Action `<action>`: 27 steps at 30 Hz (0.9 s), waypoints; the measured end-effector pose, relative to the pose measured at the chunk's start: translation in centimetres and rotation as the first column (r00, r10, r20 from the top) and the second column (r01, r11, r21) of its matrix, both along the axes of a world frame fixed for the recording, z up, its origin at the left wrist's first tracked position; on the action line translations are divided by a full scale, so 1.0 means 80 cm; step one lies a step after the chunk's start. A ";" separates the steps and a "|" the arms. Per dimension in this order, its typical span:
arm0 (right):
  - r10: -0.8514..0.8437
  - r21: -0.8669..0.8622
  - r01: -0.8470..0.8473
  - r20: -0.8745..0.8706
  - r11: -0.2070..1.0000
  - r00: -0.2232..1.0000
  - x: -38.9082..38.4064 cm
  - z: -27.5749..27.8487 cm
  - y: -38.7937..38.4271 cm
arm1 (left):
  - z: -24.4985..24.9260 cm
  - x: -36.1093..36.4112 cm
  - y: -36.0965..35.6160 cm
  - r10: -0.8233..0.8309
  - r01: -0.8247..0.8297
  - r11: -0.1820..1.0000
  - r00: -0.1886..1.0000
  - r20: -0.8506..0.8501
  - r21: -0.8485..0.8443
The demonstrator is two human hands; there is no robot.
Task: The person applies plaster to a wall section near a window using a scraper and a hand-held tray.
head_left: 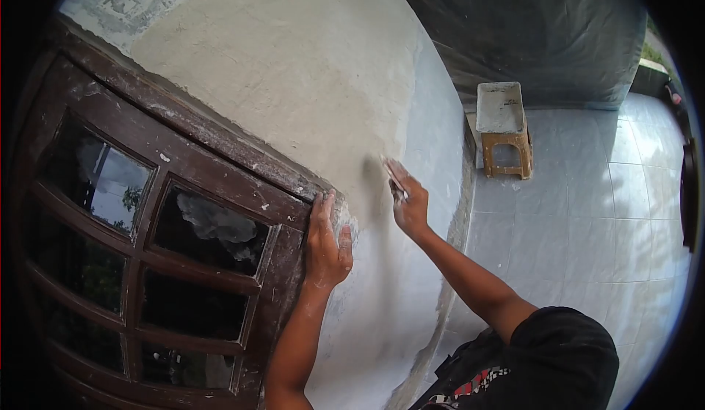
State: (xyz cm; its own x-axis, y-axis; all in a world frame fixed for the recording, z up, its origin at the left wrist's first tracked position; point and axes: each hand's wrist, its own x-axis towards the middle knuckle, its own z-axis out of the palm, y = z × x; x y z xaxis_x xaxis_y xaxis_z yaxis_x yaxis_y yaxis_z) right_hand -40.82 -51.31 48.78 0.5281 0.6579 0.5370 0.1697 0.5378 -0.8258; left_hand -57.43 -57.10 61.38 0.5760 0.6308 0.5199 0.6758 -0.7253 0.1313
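Note:
My left hand (pixel 328 245) rests against the edge of the brown wooden frame (pixel 220 146) and the wall beside it, fingers stretched out and smeared with white. My right hand (pixel 409 198) is closed around a thin, whitish flat tool (pixel 391 171), whose tip is at the wall surface. The wall (pixel 294 80) shows a beige coat at the upper part and a paler, whitish area near my right hand. Most of the tool's handle is hidden by my fingers.
Dark glass panes (pixel 205 223) fill the brown door or window at left. A tray (pixel 501 107) with whitish residue stands on a tan stool (pixel 507 153) on the tiled floor (pixel 558 204). Behind hangs a dark sheet (pixel 543 35).

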 end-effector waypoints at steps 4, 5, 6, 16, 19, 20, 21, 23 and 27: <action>0.169 0.066 -0.161 -0.144 0.985 0.975 -0.019 -0.018 0.080 | 0.003 0.001 -0.001 0.003 -0.003 1.000 1.000 -0.019 0.003; 0.091 0.048 -0.089 -0.050 0.995 0.995 -0.035 -0.028 0.067 | 0.003 0.002 -0.002 -0.001 0.001 1.000 1.000 -0.020 0.005; 0.143 0.049 -0.140 -0.071 0.989 0.987 -0.054 -0.052 0.049 | 0.003 0.001 -0.003 0.003 -0.003 1.000 1.000 -0.020 -0.001; 0.038 -0.179 -0.051 -0.073 0.982 0.997 -0.030 -0.087 -0.027 | 0.004 0.001 -0.002 0.006 -0.006 1.000 0.999 -0.040 0.006; -0.009 -0.180 -0.036 -0.241 0.983 0.970 -0.005 -0.022 0.025 | 0.003 0.002 -0.003 0.028 -0.029 1.000 0.999 -0.045 -0.007; 0.028 -0.185 -0.067 -0.211 0.980 0.977 -0.007 -0.013 0.032 | 0.003 0.002 -0.003 0.025 -0.026 1.000 0.999 -0.046 -0.007; 0.062 -0.190 -0.097 -0.181 0.977 0.982 -0.012 -0.005 0.037 | 0.003 0.001 -0.002 0.021 -0.021 1.000 0.999 -0.044 -0.004; -0.061 0.069 0.061 0.009 0.996 0.998 -0.038 -0.021 0.035 | 0.002 0.001 -0.002 0.013 -0.013 1.000 0.999 -0.043 -0.001; -0.102 0.004 0.103 0.151 0.995 0.983 -0.069 -0.060 0.016 | 0.004 0.001 -0.002 0.016 -0.015 1.000 0.998 -0.053 0.009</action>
State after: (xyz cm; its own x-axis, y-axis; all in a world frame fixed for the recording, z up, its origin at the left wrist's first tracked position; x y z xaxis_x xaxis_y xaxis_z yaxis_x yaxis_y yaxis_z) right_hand -46.37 -50.01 44.01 0.5058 0.6067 0.6133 0.3465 0.5083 -0.7884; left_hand -57.31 -57.29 61.73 0.5930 0.6357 0.4942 0.6929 -0.7155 0.0889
